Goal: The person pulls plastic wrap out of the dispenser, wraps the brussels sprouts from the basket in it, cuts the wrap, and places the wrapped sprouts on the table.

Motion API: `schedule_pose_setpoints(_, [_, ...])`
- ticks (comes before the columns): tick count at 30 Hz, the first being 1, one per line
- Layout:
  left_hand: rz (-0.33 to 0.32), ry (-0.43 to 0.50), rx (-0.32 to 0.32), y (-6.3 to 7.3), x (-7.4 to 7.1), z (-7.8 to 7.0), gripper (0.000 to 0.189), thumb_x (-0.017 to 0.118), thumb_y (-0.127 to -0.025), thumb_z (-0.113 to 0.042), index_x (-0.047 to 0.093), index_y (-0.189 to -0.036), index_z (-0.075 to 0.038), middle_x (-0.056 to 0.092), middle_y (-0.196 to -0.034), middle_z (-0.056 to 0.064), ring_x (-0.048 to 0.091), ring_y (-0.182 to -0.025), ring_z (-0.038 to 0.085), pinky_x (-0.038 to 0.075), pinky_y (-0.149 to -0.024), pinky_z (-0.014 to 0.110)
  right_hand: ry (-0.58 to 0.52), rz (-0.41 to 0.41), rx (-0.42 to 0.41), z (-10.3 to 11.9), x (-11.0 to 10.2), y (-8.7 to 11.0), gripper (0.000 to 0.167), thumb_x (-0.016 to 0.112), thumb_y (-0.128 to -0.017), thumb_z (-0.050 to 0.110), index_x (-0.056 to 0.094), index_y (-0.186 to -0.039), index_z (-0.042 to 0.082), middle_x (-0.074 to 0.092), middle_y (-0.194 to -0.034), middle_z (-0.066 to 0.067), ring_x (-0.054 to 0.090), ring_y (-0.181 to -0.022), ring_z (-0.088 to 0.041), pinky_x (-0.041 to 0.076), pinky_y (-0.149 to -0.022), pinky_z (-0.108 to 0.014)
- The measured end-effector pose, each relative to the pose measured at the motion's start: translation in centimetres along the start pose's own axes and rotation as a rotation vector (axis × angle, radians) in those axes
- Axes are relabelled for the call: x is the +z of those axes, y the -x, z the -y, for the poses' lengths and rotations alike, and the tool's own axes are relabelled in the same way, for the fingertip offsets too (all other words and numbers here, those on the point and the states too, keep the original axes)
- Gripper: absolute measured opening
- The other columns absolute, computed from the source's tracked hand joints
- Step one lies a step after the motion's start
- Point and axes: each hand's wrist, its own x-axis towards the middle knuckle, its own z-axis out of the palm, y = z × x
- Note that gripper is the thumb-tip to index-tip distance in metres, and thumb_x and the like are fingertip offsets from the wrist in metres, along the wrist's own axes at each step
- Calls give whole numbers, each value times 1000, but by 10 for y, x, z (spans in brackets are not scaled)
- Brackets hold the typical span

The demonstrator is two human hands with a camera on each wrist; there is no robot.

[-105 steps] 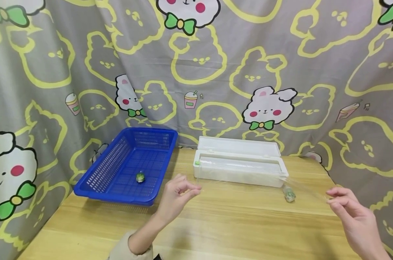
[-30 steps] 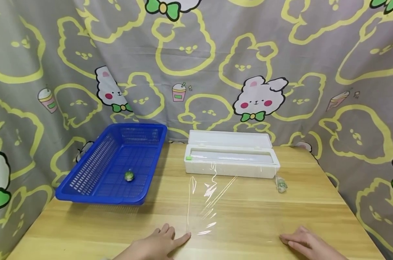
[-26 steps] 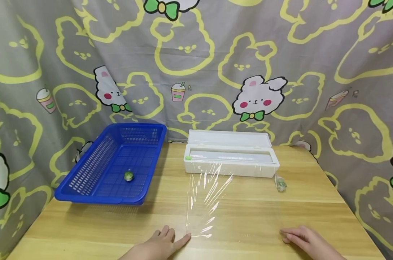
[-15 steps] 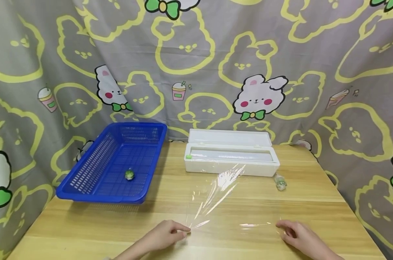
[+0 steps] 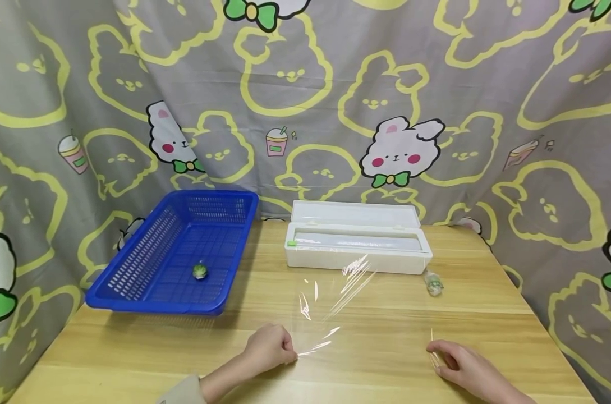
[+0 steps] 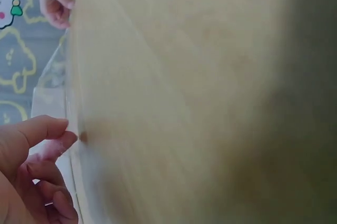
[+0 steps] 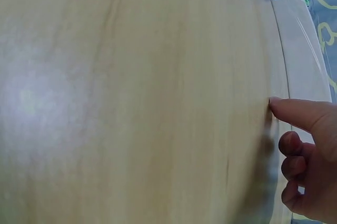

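A sheet of clear cling film stretches from the white cling film box toward the near side of the wooden table, low over the wood. My left hand pinches its near left corner between thumb and forefinger. At the near right corner, my right hand holds the film's edge with thumb and forefinger, small creases showing there. In the left wrist view the left fingers lie at the film's edge. The right wrist view shows one finger extended to the film, the others curled.
A blue plastic basket stands at left, holding a small round green-and-white vegetable. A small green-and-white bundle in clear film lies by the box's right end. The box lid stands raised. A patterned curtain hangs behind.
Earlier both hands held the film higher, close to the box; they drew it nearer and lower. Lately the left hand turned from a flat pointing pose to a pinch, and both hands moved slightly forward.
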Motion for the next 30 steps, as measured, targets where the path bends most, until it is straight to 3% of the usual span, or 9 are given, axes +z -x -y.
schedule_pose_setpoints(4, [-23, -45, 7, 0, 2, 2, 25, 78, -61, -19, 56, -49, -20, 49, -54, -16, 41, -54, 0, 34, -43, 23, -19, 27, 34, 2, -1, -1, 34, 65, -83, 20, 58, -110, 0, 39, -64, 9, 33, -57, 2, 28, -49, -22])
schedule_pose_setpoints(9, [-4, -33, -21, 3, 2, 5, 31, 81, -59, -24, 52, -50, -20, 45, -54, -16, 40, -53, 1, 33, -43, 23, -45, 57, 63, 2, -4, -1, 36, 65, -83, 20, 57, -112, -2, 40, -65, 7, 33, -56, 1, 28, -49, -23])
schedule_pose_setpoints(16, [68, -12, -17, 5, -5, 8, 28, 81, -59, -24, 53, -59, -21, 44, -58, -14, 39, -57, 4, 31, -47, 23, -26, 33, 3, -2, -3, -1, 34, 66, -82, 18, 57, -108, -1, 38, -64, 9, 33, -55, 2, 28, -48, -21])
schedule_pose_setpoints(20, [68, 41, 18, 0, -12, 12, 26, 77, -67, -21, 52, -62, -20, 46, -55, -13, 38, -50, 2, 32, -47, 21, -21, 33, -23, -2, -2, -3, 34, 67, -80, 18, 56, -107, 0, 37, -64, 10, 32, -55, 3, 28, -47, -21])
schedule_pose_setpoints(24, [-7, 32, 131, -8, -14, 16, 11, 71, -75, -17, 61, -77, -17, 51, -60, -9, 42, -57, 2, 35, -55, 19, -21, 40, -39, -2, -2, -4, 34, 68, -80, 18, 55, -106, 0, 37, -65, 10, 32, -56, 3, 27, -47, -21])
schedule_pose_setpoints(26, [0, -25, 159, -10, -13, 18, 18, 72, -74, -19, 64, -91, -17, 51, -67, -8, 44, -67, 5, 35, -61, 21, -14, 40, -52, -2, -2, -5, 34, 68, -79, 18, 55, -105, 0, 37, -65, 10, 32, -56, 3, 27, -47, -21])
schedule_pose_setpoints(30, [50, -111, 107, -8, -12, 20, 44, 78, -66, -23, 61, -107, -17, 49, -78, -4, 46, -81, 15, 38, -64, 27, 5, 43, -66, -2, -2, -6, 34, 68, -79, 19, 54, -104, 0, 37, -65, 12, 32, -57, 4, 27, -48, -20])
